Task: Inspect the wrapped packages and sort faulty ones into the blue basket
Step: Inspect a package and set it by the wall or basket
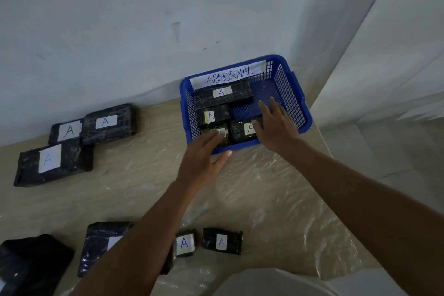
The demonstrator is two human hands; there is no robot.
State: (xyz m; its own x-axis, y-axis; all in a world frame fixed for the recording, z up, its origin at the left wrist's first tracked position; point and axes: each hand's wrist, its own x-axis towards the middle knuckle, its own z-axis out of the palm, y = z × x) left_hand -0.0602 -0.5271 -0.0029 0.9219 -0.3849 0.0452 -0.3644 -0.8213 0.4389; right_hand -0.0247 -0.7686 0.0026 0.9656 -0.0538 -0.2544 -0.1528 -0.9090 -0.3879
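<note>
- Blue perforated plastic basket [292, 94]: rectangular, lattice walls, a white paper strip lettered "ABNORMAL" [229, 75] taped inside its far wall; stands on the plastic-covered beige tabletop [252, 187] against the pale wall [120, 31].
- Black film-wrapped packages in the basket, each with a white label marked "A": one long package [223, 94] along the far wall; one smaller package [212, 116] nearer than it; two more at the near wall, one [222, 137] partly under the left hand, one [241, 131] beside the right hand.
- Left hand [203, 161]: fingers straight and spread, reaching over the basket's near rim, thumb outside the rim; contact with the package below cannot be told.
- Right hand [276, 122]: fingers spread and relaxed, inside the basket, holding nothing.
- Left of the basket: three black wrapped packages [105, 124] with "A" labels, overlapping.
- Nearer than the basket: further black wrapped packages [222, 241] lying flat.
</note>
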